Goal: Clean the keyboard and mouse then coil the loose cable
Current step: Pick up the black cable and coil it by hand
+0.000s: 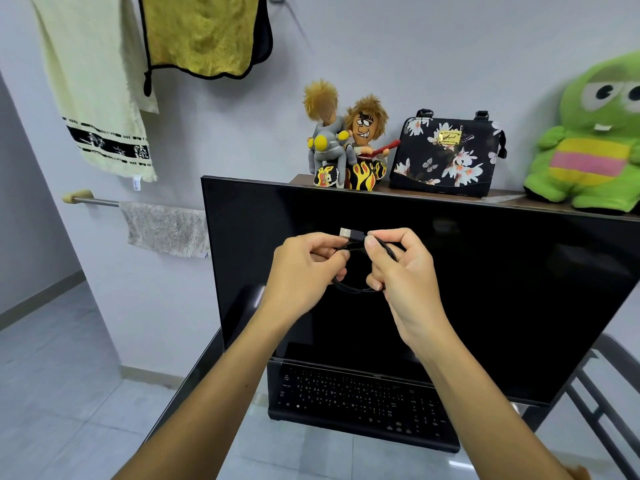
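Largest first: a black monitor point(485, 306), screen dark, filling the middle and right of the view. Under it, a glass-topped desk point(311, 459), with a black keyboard point(360, 403) lying just below the monitor's lower edge, keys facing up.

On the wall to the left, a pale yellow towel point(93, 98) with a black patterned band. Beside it, a brighter yellow cloth point(201, 32) edged in black, and lower down a grey rag point(166, 230) draped over a rail.

Behind the monitor's top edge, a brown shelf point(502, 197). On it, a green plush toy point(588, 143) at the right end, a dark flowered handbag point(446, 154) in the middle and two shaggy-haired dolls point(346, 140) leaning together at the left.

In front of the screen, raised close together and well above the keyboard, the left hand point(301, 268) and the right hand point(405, 268). On the left hand, fingers curled, gripping the left side of a black cable point(349, 289) wound into a small loop. On the right hand, thumb and forefinger pinching the cable just behind its plug point(349, 233), other fingers curled round the loop's right side.

Loop hanging between the two hands (several turns, exact count hard to tell), clear of desk and keyboard. Plug at the very top, silver tip pointing left, poking out above the left hand's fingers.
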`<state>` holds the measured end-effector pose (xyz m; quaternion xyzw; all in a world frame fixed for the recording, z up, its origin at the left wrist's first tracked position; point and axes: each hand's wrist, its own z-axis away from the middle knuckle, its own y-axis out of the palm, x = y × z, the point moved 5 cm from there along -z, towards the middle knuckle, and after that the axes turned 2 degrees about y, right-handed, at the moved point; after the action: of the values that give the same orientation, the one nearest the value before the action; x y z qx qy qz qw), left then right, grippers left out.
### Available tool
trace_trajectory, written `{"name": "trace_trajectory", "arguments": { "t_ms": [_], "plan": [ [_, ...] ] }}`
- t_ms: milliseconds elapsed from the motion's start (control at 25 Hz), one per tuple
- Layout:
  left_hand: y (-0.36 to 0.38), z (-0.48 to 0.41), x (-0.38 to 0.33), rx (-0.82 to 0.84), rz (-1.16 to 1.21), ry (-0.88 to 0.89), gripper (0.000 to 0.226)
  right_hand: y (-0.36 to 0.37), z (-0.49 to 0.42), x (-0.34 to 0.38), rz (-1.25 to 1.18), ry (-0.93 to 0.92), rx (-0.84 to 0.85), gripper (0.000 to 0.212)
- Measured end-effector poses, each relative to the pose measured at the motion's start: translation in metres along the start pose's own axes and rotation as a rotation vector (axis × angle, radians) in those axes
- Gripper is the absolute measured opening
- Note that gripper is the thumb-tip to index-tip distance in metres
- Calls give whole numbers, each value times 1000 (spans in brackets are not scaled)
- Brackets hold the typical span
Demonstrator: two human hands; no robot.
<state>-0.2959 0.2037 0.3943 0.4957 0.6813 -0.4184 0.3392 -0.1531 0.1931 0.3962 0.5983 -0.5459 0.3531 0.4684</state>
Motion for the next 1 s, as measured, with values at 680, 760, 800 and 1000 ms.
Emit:
{"name": "trace_trajectory", "arguments": {
  "t_ms": [680,760,800,1000],
  "plan": [
    [0,6,13,143,589,-266,21,3,-3,-19,-164,222,-28,17],
    [-3,5,10,149,460,-200,23,5,-2,-18,-152,214,3,17],
    [-4,5,8,159,421,-187,20,5,-1,-17,-170,215,19,15],
    [-5,3,5,156,383,-230,6,6,-3,-14,-299,220,60,16]
  ]
}}
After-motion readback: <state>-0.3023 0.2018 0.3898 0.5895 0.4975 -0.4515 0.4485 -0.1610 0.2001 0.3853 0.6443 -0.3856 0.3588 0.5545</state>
